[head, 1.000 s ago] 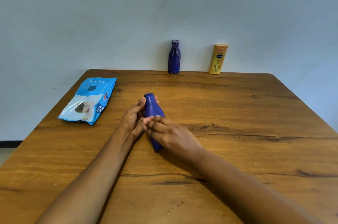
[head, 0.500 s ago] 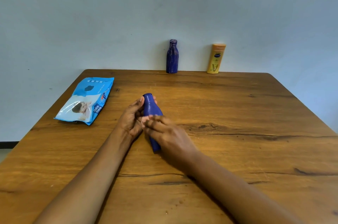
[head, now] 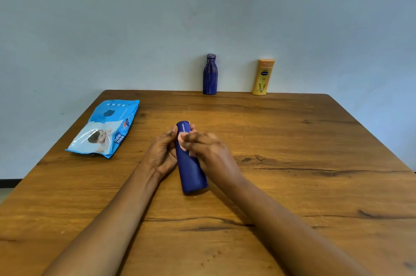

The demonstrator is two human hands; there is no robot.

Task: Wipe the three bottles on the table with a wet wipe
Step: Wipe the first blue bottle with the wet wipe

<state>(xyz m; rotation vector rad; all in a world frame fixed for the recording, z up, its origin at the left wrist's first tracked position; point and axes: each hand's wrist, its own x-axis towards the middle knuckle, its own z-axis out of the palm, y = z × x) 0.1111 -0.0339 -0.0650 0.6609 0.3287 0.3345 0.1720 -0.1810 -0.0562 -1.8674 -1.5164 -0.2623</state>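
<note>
A dark blue bottle lies tilted in the middle of the wooden table, cap pointing away from me. My left hand grips its upper part from the left. My right hand curls over the neck from the right, and a small pale piece, apparently the wet wipe, shows under its fingers against the bottle. A purple streaked bottle and a yellow lotion bottle stand upright at the far edge by the wall.
A blue pack of wet wipes lies flat at the table's left side. The wall runs directly behind the far edge. Bare wood lies to the right of my hands and in front of the two standing bottles.
My right hand has slid up the blue bottle toward its cap, so more of the lower body and base now shows. My left hand keeps its hold.
</note>
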